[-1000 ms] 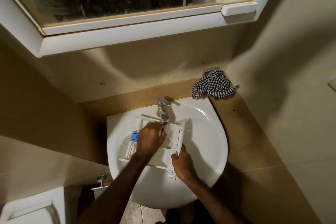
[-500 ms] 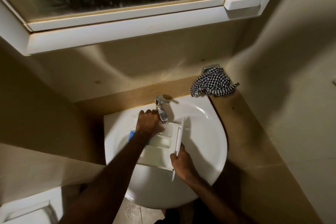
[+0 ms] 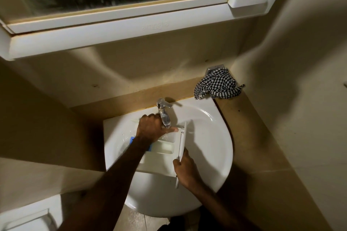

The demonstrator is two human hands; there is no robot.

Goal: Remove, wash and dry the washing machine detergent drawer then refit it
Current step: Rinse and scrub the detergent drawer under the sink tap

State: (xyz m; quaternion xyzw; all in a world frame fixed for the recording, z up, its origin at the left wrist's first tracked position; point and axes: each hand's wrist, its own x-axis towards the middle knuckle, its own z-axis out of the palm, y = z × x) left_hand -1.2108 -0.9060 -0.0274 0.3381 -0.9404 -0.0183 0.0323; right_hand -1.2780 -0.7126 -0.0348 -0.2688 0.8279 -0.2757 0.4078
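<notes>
— What is seen of the room?

— A dim, beige-walled corner is shown, with a white sink (image 3: 216, 137) set against the wall beneath a white-framed mirror cabinet (image 3: 120, 30). A checked cloth (image 3: 217, 86) is bunched on the ledge at the sink's back right corner, partly draped over a small metal fitting. A chrome tap (image 3: 164, 112) is mounted at the back of the basin. Part of a white fixture is glimpsed at the lower left, but it cannot be identified with certainty.

— And where is the detergent drawer?

— The detergent drawer (image 3: 165, 149) is held inside the basin, below the tap, with its compartments facing up. Its front panel is turned to the right and stands on edge. A blue insert (image 3: 132, 139) is seen at its left side, mostly covered by the left forearm.

— How are the hands placed?

— The left hand (image 3: 152, 127) is laid over the far part of the drawer, just beside the tap spout, its fingers curled down and the thumb stretched towards the front panel; whether anything is gripped beneath it cannot be told. The right hand (image 3: 185, 171) is closed around the near end of the front panel, which is pinched between thumb and fingers.
</notes>
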